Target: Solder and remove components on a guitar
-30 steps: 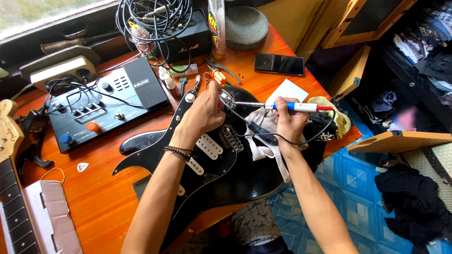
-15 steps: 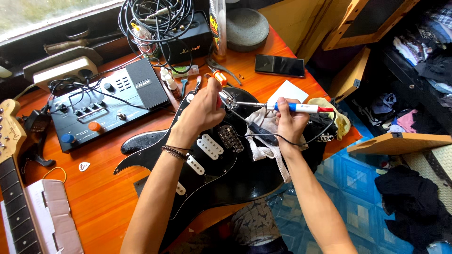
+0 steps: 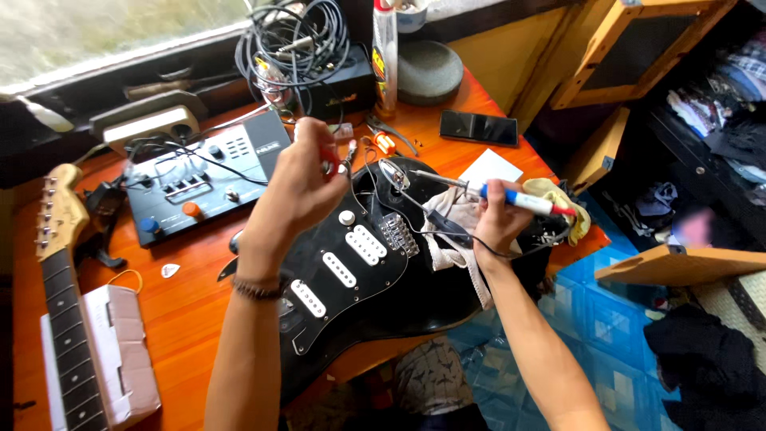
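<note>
**Soldering iron at a black guitar body**

A black electric guitar body with white pickups lies tilted on an orange wooden surface. The left hand is raised above its upper end, the grip pinched on a small part and thin wires. The right hand holds a blue-and-white soldering iron, tip pointing left toward the jack plate. A white cloth lies under that hand. A black effects unit, a coil of cables, a phone and a guitar neck lie around.

Dark phone screen on orange table
</note>
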